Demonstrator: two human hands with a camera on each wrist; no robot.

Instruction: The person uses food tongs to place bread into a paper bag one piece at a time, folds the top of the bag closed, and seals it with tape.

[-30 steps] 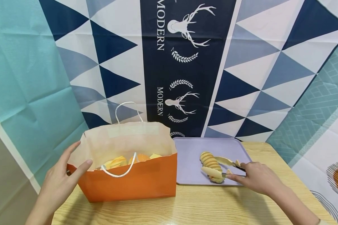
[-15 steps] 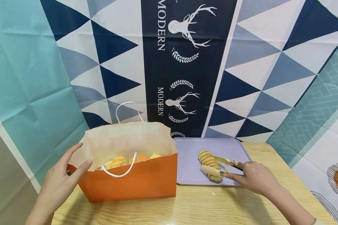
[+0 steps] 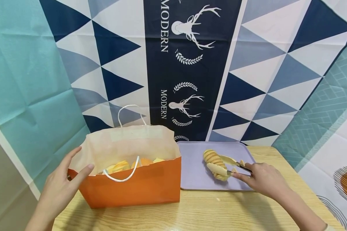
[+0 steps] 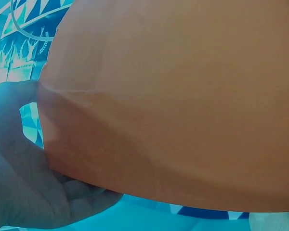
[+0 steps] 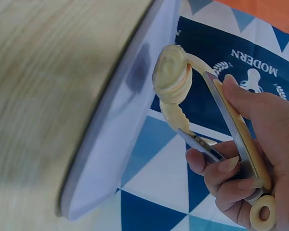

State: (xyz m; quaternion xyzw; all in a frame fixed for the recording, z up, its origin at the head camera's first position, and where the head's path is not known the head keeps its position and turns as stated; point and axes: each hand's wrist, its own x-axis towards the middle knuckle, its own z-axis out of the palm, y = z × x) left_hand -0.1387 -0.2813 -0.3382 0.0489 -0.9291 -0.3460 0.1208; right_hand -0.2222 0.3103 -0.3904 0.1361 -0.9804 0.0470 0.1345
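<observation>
My right hand [image 3: 267, 179] grips a pair of tongs [image 5: 238, 134] with cream tips and metal arms. Between the tips is a striped bread roll [image 3: 215, 163], tilted and raised off the lilac tray [image 3: 191, 179]; its shadow falls on the tray in the right wrist view. At the left, my left hand [image 3: 62, 179] holds the side of an orange paper bag [image 3: 138, 189], thumb and fingers spread around its left edge. In the left wrist view the curled fingers [image 4: 86, 199] lie against the bag's edge. Yellow and orange bread pieces [image 3: 120, 166] show inside the wide mouth.
Two white cord handles [image 3: 124, 180] rise from the bag, one drooping over its front rim. Tray and bag stand side by side on a wooden table [image 3: 202, 211]. Patterned cloth [image 3: 191, 70] hangs close behind them.
The tongs and the bread roll have risen from the tray and shifted slightly toward its back. My left hand and the bag look the same.
</observation>
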